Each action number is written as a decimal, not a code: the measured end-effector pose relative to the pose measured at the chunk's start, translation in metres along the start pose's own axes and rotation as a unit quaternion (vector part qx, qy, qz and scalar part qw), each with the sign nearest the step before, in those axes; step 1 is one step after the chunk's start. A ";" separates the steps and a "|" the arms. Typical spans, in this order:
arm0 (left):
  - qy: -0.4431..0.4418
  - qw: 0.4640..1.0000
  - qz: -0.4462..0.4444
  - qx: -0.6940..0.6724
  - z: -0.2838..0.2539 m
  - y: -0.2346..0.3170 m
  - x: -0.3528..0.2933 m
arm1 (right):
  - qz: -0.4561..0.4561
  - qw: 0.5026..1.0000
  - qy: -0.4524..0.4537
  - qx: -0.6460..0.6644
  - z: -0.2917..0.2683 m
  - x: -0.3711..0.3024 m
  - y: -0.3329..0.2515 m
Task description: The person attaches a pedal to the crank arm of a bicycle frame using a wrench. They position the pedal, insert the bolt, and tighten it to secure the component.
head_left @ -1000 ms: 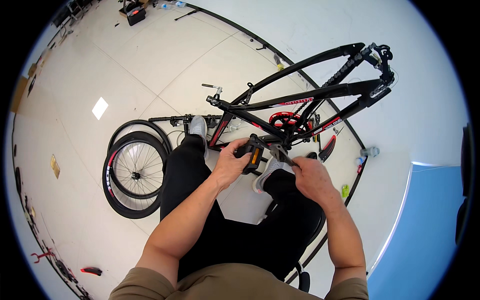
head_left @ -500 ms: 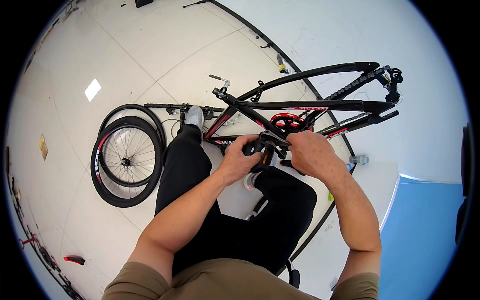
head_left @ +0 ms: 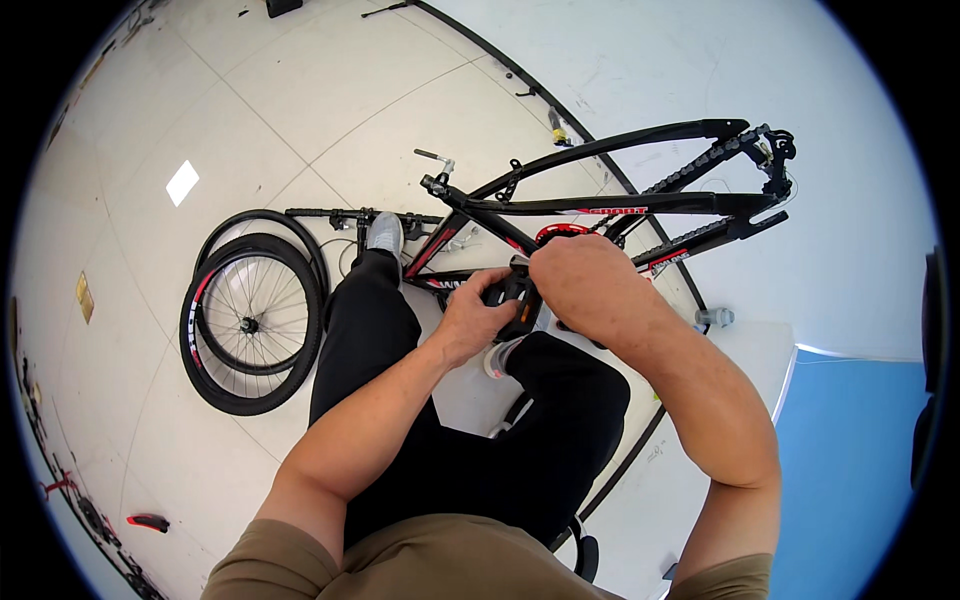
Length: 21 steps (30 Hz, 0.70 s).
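Observation:
A black bicycle frame (head_left: pixel 540 208) with red accents lies on its side ahead of me, its red chainring (head_left: pixel 563 233) partly behind my right hand. My left hand (head_left: pixel 472 322) is closed around a black pedal (head_left: pixel 512 318) with an orange reflector, near the crank end. My right hand (head_left: pixel 577 272) is a closed fist just right of and above the pedal, gripping a wrench. Only a small silvery bit of the wrench (head_left: pixel 519 263) shows beside the fist; the rest is hidden under the hand.
Two loose wheels (head_left: pixel 250 385) lie overlapping on the tiled floor at left. A handlebar (head_left: pixel 345 214) lies by my grey shoe (head_left: pixel 385 235). A small clear bottle-like object (head_left: pixel 715 317) stands at right, near a blue surface (head_left: pixel 850 450). A black curved strip crosses the floor.
My right fist has swung left and up toward the pedal, over the wrench. My left hand keeps its hold on the pedal. The whole view has shifted slightly.

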<state>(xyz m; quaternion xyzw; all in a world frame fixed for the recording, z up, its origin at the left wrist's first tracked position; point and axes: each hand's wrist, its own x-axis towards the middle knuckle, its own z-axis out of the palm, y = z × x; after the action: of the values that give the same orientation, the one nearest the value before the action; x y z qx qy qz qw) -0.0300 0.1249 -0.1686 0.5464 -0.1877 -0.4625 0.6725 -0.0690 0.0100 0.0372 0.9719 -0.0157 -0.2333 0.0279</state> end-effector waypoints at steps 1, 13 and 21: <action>-0.003 1.000 -0.004 -0.004 0.000 0.000 0.001 | 0.000 1.000 -0.007 -0.014 -0.001 0.002 -0.002; -0.021 0.999 -0.009 -0.037 0.005 0.014 -0.004 | 0.090 0.994 -0.043 -0.037 -0.018 -0.001 -0.002; -0.013 0.998 -0.018 -0.051 0.003 0.013 -0.004 | 0.068 0.997 -0.013 -0.021 -0.011 0.013 -0.007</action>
<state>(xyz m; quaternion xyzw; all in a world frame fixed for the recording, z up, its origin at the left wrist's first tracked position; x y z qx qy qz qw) -0.0290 0.1256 -0.1549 0.5081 -0.1625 -0.4912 0.6886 -0.0525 0.0167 0.0406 0.9648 -0.0767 -0.2434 0.0638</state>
